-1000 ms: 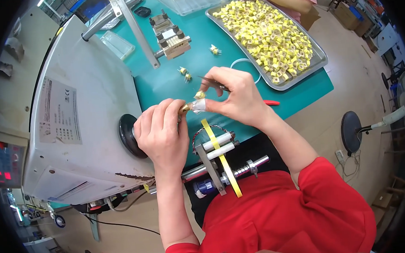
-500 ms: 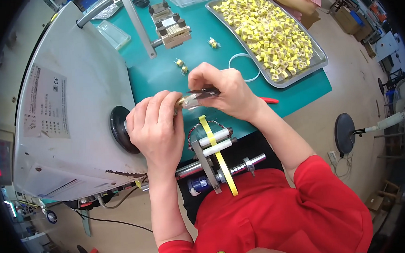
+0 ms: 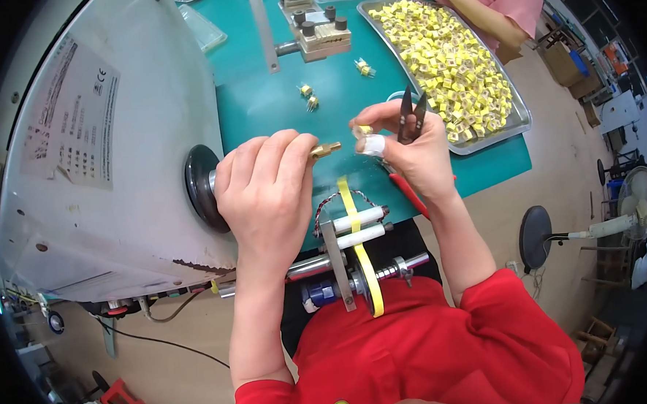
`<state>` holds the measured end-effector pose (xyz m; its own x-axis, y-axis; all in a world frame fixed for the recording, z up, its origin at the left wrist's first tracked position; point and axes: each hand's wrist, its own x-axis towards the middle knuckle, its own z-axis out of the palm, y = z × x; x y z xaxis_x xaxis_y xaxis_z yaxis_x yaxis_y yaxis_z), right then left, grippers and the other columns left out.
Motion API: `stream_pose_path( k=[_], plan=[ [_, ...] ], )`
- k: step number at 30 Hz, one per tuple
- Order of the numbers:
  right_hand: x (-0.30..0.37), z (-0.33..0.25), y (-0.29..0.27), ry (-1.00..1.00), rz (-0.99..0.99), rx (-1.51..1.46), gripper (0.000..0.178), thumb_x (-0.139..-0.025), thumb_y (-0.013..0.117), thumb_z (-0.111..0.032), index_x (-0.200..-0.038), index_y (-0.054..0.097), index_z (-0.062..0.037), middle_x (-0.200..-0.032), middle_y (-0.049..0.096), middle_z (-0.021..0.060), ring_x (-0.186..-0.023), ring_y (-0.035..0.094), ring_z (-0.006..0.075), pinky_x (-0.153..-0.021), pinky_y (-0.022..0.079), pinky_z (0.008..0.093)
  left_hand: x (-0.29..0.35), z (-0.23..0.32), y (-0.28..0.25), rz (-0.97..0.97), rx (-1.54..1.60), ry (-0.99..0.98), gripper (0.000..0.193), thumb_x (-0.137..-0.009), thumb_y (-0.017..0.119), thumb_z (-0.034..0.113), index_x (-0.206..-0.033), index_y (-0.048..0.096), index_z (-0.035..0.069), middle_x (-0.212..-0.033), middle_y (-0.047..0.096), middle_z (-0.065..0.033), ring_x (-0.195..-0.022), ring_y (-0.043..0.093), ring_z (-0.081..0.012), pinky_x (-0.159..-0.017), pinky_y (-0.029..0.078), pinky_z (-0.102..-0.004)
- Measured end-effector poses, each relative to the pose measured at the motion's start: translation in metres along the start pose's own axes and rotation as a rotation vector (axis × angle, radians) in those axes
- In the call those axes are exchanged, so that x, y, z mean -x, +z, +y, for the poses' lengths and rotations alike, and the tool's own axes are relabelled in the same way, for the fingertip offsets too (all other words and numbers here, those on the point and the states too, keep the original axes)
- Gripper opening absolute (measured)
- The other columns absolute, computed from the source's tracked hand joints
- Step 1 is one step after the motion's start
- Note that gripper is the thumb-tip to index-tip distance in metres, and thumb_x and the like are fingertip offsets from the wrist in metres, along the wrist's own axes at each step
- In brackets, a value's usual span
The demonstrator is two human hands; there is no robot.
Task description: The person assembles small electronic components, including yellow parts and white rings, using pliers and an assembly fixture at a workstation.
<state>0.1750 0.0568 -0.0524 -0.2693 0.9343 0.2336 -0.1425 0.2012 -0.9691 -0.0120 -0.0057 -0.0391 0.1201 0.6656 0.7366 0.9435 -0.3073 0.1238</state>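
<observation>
Brass spindle tip (image 3: pixel 325 150) lies crosswise, its long axis running left to right and its free end pointing at our right hand (image 3: pixel 407 154), just above the yellow tape (image 3: pixel 357 233). Our left hand (image 3: pixel 264 194) curls over the spindle, fingertips pinching it. Our right hand pinches a small yellow part (image 3: pixel 364 130) and grips black snips (image 3: pixel 410 115), blades pointing up, beside the metal tray (image 3: pixel 518 122).

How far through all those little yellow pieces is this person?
Done: hard to tell; three small yellow parts lie loose on the green mat. In hand: left hand holds a brass piece; right hand holds snips. Left: a full tray.
</observation>
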Motion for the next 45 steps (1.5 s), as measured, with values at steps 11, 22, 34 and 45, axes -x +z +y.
stream_pose_path(
  k=[11, 22, 34, 45],
  plan=[
    [0.005, -0.003, 0.002, -0.205, -0.183, 0.346, 0.031, -0.083, 0.071, 0.006, -0.113, 0.072, -0.0016, -0.103, 0.068, 0.0041, -0.076, 0.057, 0.0034, -0.06, 0.041, 0.0165, 0.001, 0.0, -0.003, -0.019, 0.02, -0.021, 0.026, -0.075, 0.074, 0.009, -0.101, 0.067, 0.011, -0.099, 0.066, 0.0004, -0.094, 0.062, -0.0186, -0.086, 0.045, -0.0367],
    [-0.003, -0.006, 0.003, -0.231, -0.209, 0.489, 0.028, -0.076, 0.077, 0.005, -0.103, 0.076, -0.002, -0.093, 0.073, 0.0058, -0.075, 0.06, 0.0079, -0.062, 0.044, 0.0214, 0.012, 0.001, 0.0, -0.042, 0.011, -0.157, 0.037, -0.074, 0.076, 0.004, -0.108, 0.066, 0.012, -0.102, 0.064, -0.0028, -0.099, 0.06, -0.0223, -0.092, 0.041, -0.0395],
    [-0.02, -0.005, -0.001, 0.015, -0.335, 0.193, 0.028, -0.075, 0.076, 0.003, -0.103, 0.076, -0.0049, -0.089, 0.073, 0.0035, -0.073, 0.063, 0.0088, -0.06, 0.045, 0.0221, 0.01, 0.012, 0.003, -0.116, -0.176, -0.128, 0.035, -0.079, 0.071, 0.005, -0.113, 0.064, 0.01, -0.105, 0.059, -0.0047, -0.105, 0.056, -0.024, -0.097, 0.036, -0.0427],
    [-0.009, -0.002, -0.022, 0.019, -0.231, 0.214, 0.023, -0.086, 0.073, -0.005, -0.108, 0.071, -0.0008, -0.101, 0.073, 0.0071, -0.081, 0.066, 0.0108, -0.068, 0.053, 0.0278, 0.012, 0.015, 0.004, -0.121, -0.18, -0.144, 0.042, -0.079, 0.072, 0.004, -0.119, 0.064, 0.015, -0.111, 0.058, -0.0048, -0.111, 0.053, -0.0259, -0.099, 0.031, -0.0445]
  ],
)
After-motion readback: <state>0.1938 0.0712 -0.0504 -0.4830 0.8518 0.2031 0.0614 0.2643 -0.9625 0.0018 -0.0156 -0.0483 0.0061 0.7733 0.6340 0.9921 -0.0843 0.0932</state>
